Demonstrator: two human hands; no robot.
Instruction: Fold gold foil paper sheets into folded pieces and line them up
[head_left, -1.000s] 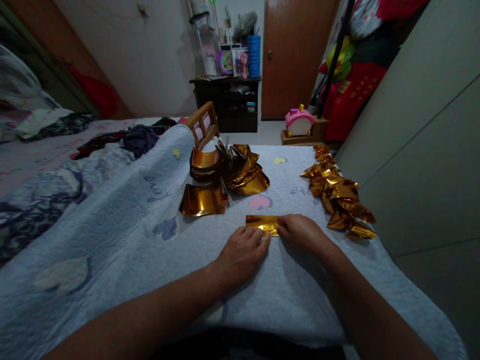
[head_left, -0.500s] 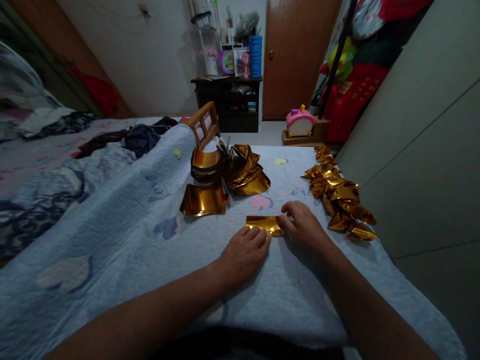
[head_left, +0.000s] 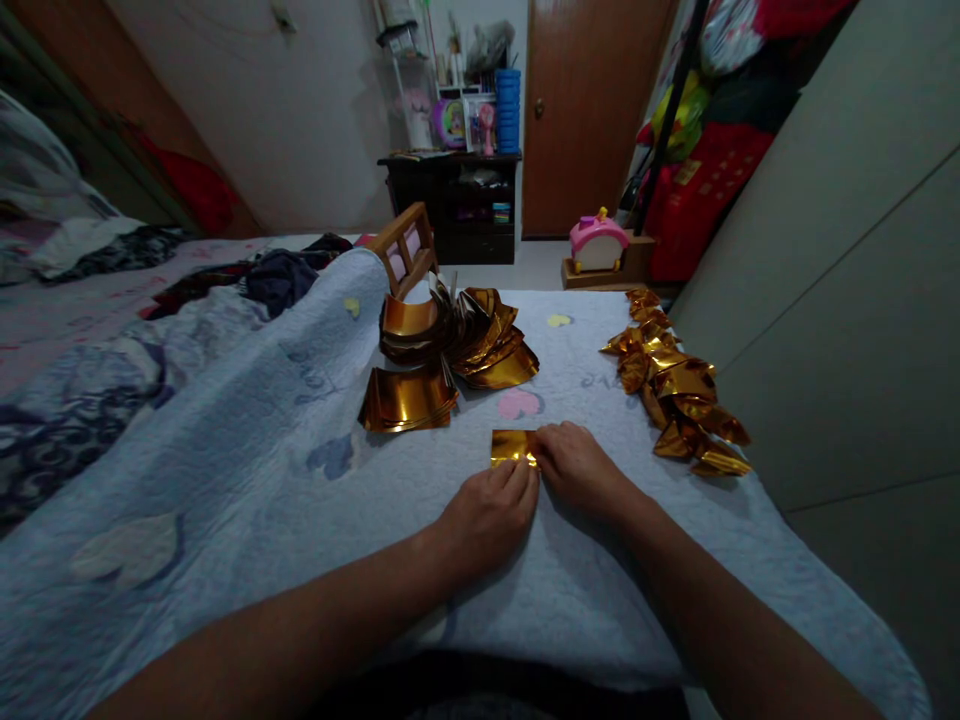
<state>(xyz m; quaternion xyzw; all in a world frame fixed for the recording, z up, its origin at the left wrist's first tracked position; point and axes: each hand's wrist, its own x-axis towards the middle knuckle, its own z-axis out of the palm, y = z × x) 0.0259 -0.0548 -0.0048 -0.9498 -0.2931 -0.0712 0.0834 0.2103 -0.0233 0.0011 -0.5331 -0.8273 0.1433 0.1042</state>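
A small strip of shiny gold foil paper point(head_left: 512, 445) lies flat on the quilt in front of me. My left hand point(head_left: 495, 510) rests on its near edge, with the fingers together and pressing it down. At the strip's right end, my right hand point(head_left: 577, 465) has its fingers closed on the foil; the part under those fingers is hidden. Beyond my hands, to the left, sit curved stacks of gold foil sheets point(head_left: 409, 397). On the right lies a row of folded gold foil pieces point(head_left: 686, 385).
A pale blue quilt point(head_left: 360, 570) with heart patches covers the surface and rises in a ridge at left. A wooden rail point(head_left: 405, 250) stands behind the stacks. A white panel point(head_left: 847, 330) flanks the right edge. Farther back are a pink toy point(head_left: 598, 243) and a dark cabinet point(head_left: 450, 205).
My right hand has moved left with the strip's right end, folding it over, so the visible strip is shorter. My left hand has stayed almost in place, pressing the near edge.
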